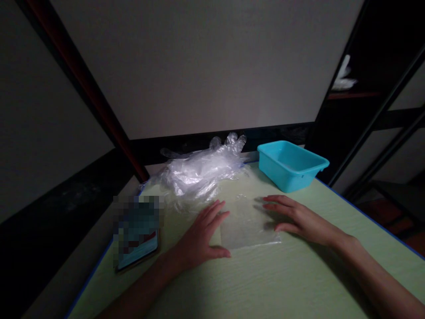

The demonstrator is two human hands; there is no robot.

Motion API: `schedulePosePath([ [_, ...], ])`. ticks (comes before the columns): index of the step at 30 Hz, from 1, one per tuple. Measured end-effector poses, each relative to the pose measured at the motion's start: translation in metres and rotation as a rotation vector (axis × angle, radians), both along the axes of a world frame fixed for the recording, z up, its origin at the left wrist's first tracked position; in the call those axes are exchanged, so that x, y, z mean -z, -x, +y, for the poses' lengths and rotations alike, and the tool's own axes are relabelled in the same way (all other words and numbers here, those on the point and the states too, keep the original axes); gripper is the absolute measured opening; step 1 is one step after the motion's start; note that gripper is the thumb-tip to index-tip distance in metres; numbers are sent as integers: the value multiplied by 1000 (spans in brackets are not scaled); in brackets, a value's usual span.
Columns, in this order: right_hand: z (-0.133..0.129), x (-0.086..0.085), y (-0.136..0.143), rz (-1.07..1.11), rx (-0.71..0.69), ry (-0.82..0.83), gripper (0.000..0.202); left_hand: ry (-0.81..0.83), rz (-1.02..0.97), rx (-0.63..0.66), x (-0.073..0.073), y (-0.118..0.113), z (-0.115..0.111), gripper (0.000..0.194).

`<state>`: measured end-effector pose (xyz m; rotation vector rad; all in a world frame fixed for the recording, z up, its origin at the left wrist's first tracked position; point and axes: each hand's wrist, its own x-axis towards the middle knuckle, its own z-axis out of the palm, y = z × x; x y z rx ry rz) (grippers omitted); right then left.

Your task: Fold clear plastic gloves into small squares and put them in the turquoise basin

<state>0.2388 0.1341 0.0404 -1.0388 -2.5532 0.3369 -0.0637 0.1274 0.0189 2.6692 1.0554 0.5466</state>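
A clear plastic bag [247, 228] lies flat on the pale green tabletop [229, 288], between my two hands. My left hand [207, 235] is at its left side, fingers spread and thumb stretched toward the near edge. Over on the right, my right hand [292, 217] hovers by the bag's far right part with its fingers apart. Neither hand holds anything. Whether the left fingertips touch the bag, I cannot tell. Behind the left hand lies a crumpled heap of clear plastic bags [199, 170].
A turquoise plastic basin [292, 170] stands at the back right of the table. At the left edge lies a phone-like device [142, 250], partly blurred out. A pale panel [212, 71] rises behind the table, with a dark shelf [355, 94] to the right.
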Motion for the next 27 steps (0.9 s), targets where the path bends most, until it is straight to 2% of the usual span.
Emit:
schedulePosePath([
  [7, -2, -4, 2, 50, -44, 11, 19, -67, -14, 144, -1, 0, 0, 53],
  [17, -5, 2, 17, 72, -25, -2, 22, -85, -58, 169, -5, -2, -2, 36],
  [22, -14, -6, 16, 150, -8, -1, 17, -137, -103, 145, -7, -2, -6, 30],
  [27, -31, -14, 8, -25, -38, -56, 18, -203, -86, 143, -17, -1, -12, 24],
])
